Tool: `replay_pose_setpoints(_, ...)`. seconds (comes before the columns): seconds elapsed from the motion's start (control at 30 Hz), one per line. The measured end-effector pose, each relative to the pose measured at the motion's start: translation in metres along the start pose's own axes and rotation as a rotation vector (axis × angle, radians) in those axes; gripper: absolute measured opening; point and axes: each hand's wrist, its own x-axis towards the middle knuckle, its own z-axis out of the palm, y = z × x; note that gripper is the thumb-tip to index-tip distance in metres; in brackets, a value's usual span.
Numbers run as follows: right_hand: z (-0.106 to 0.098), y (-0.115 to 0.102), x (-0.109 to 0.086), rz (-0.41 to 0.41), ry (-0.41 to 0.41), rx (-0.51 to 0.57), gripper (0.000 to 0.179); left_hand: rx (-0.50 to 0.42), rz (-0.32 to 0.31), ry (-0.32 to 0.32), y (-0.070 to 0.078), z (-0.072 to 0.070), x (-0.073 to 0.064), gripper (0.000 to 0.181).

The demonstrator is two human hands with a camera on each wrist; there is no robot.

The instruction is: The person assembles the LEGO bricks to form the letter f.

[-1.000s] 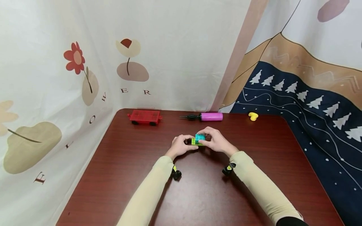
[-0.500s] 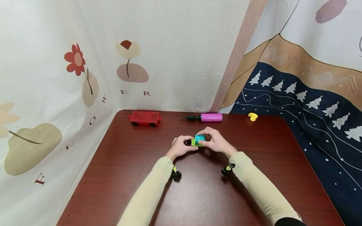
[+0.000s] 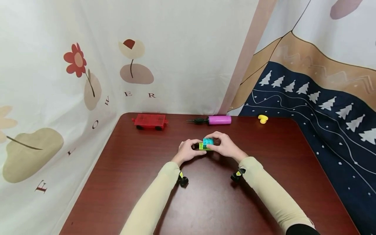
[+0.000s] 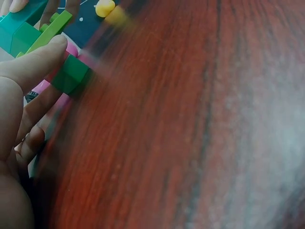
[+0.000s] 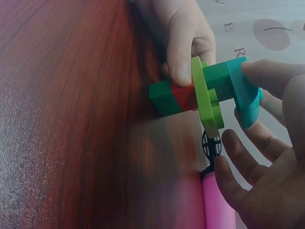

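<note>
Over the table's middle, a stack of toy building bricks is held between both hands. From the bottom, the right wrist view shows a dark green brick (image 5: 161,98), a red brick (image 5: 184,97), a lime green plate with studs (image 5: 203,98), another green brick (image 5: 218,80) and a teal brick (image 5: 240,86) with a rounded end on top. My left hand (image 3: 186,152) grips the lower part, its thumb on the red brick below the lime plate. My right hand (image 3: 225,146) pinches the teal brick between thumb and fingers. Whether the stack's base touches the table cannot be told.
Along the back edge of the brown table (image 3: 205,202) are a red wheeled wagon base (image 3: 151,121), a purple-pink hand pump with a black nozzle (image 3: 219,120) and a yellow toy duck (image 3: 262,118). Printed curtains (image 3: 188,58) hang right behind the table.
</note>
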Motion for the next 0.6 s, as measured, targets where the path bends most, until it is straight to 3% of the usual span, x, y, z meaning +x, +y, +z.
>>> replay_pose_setpoints(0.17, -0.0015, 0.0002, 0.0015, 0.017, -0.011, 0.0, 0.034, 0.007, 0.003, -0.002, 0.0002, -0.002, 0.0006, 0.049)
replay_pose_setpoints(0.4, -0.0036, -0.0011, 0.0033, -0.018, -0.005, -0.039, 0.032, -0.043, -0.004, 0.02, 0.0038, -0.0037, -0.0033, 0.047)
replay_pose_setpoints(0.6, -0.0067, -0.0017, 0.0083, -0.001, 0.0, -0.046, 0.029, -0.095, 0.04, 0.001, 0.0092, -0.0057, -0.0039, 0.049)
